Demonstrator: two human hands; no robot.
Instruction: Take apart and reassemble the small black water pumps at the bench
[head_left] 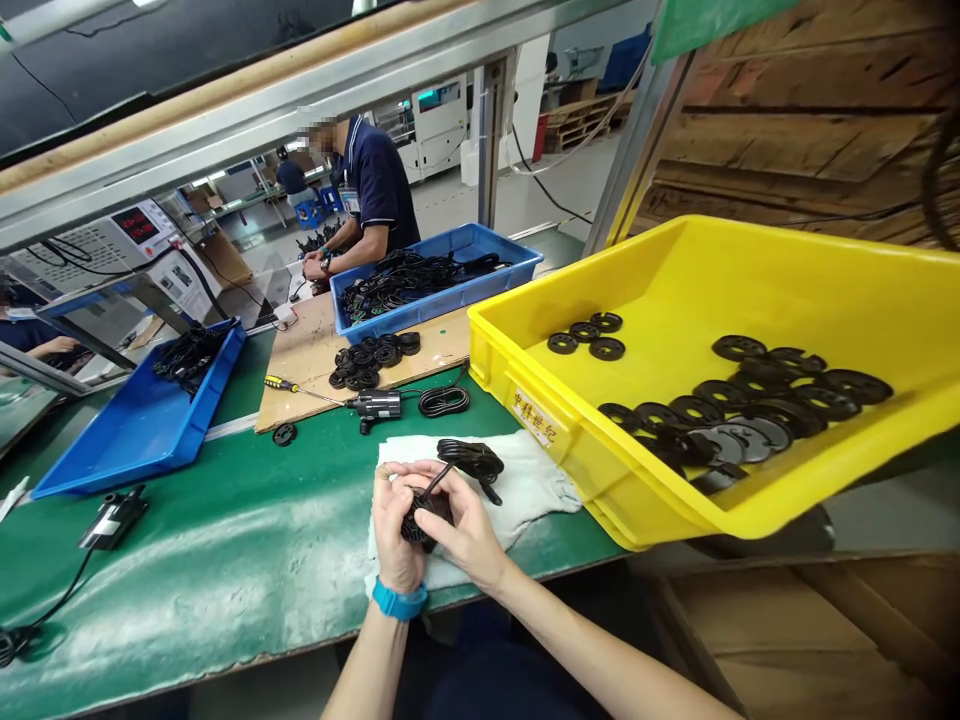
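Observation:
My left hand, with a blue wristband, and my right hand together grip a round black ribbed part above a white cloth. The fingers hide much of it, and a thin black cord or rod rises from it. A coiled black cable lies on the cloth just beyond my hands. To the right stands a tilted yellow plastic tray holding several black and grey rings.
A screwdriver and black pump-like unit lie on the green bench mat. Black ribbed parts sit on cardboard. Blue trays hold cables. A co-worker handles something beyond the farther blue tray.

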